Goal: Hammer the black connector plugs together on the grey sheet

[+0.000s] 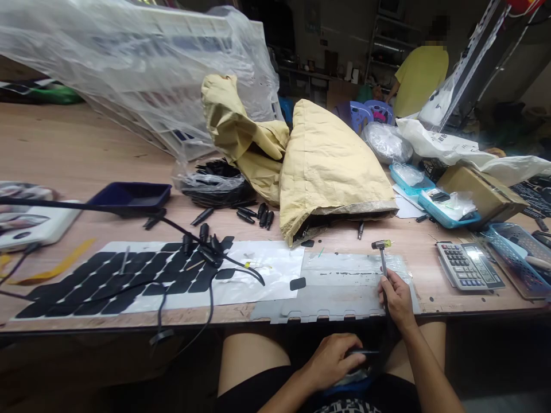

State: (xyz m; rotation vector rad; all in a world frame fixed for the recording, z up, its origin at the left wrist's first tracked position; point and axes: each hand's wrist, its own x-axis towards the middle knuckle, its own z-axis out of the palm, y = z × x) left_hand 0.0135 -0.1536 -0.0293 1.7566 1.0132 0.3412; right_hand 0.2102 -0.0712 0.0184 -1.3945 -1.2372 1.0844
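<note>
My right hand (396, 298) is closed round the dark handle of a small mallet (382, 248), above the near edge of the table. The mallet stands head up, and one end of its head is translucent yellow. Low over my lap, my left hand (336, 360) is closed on a slim dark object (365, 351) that points to the right; its kind is too dim to make out. Beneath the mallet lies a clear plastic sheet (331, 295). To its left is a white sheet with rows of black rounded stickers (124, 281).
A yellow paper sack (336, 160) lies open toward me, with several black tapered parts (258, 215) beside it. Black cables (210, 298) cross the left side. A calculator (468, 265), a blue basket (516, 261) and a carton (482, 192) stand right. A person in yellow (422, 77) is behind.
</note>
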